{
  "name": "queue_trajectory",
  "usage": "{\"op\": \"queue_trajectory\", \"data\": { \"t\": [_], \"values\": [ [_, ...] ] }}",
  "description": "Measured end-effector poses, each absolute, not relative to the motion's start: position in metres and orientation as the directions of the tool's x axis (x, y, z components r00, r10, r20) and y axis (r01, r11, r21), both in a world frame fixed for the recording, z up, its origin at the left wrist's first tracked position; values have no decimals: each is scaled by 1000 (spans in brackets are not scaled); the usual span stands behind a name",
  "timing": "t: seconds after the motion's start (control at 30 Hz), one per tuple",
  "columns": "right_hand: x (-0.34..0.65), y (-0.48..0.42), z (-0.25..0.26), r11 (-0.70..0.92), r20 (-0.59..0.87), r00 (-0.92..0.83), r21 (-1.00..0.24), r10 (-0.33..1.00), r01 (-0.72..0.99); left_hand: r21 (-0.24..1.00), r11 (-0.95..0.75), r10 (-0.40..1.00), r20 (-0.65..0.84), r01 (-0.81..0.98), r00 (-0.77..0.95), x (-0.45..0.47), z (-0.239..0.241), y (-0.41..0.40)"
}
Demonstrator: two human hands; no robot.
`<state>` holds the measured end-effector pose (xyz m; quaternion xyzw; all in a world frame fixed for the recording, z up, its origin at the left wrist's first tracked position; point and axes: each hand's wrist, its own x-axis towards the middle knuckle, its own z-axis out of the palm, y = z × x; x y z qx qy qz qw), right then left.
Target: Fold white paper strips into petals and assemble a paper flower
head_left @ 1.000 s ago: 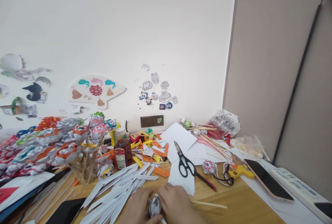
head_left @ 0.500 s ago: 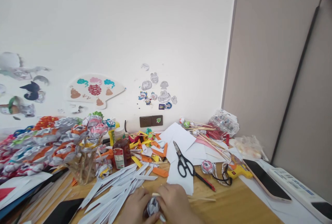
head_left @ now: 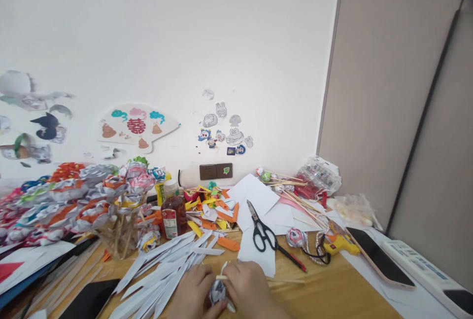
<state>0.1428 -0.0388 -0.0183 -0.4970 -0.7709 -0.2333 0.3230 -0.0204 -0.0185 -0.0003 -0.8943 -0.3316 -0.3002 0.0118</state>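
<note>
Low in the middle of the head view, a small grey-white paper flower [head_left: 217,292] sits between both hands. My left hand [head_left: 196,290] is closed around its left side. From the right, my right hand [head_left: 247,287] pinches it, fingers bent. A thin wooden stick [head_left: 221,277] shows its end between the hands at the flower's top; a stick [head_left: 286,281] also juts out to the right of my right hand. The undersides of the fingers are hidden. Folded white paper strips [head_left: 158,272] lie fanned just left of my left hand.
Black scissors [head_left: 263,232] rest on white paper beyond the hands. A yellow glue gun [head_left: 342,244] and a phone [head_left: 379,256] lie to the right. A brown bottle [head_left: 173,214] stands behind the strips. Many paper flowers [head_left: 92,205] crowd the left; another phone [head_left: 88,299] lies at front left.
A white strip end now stands up between the hands above the stick. The flower has turned slightly in the fingers. Otherwise the hands stay almost in place; the view shifts a little.
</note>
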Motion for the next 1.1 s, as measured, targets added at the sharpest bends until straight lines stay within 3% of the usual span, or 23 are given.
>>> {"op": "queue_trajectory", "data": {
  "t": [0.27,1.1],
  "values": [
    [142,-34,-25,383,717,-358,137,597,913,153,-788,564,570,597,598,-22,-3,-17],
    [142,-35,-21,340,666,-390,213,635,916,137,-784,553,598,605,581,-20,0,-18]
  ]
}}
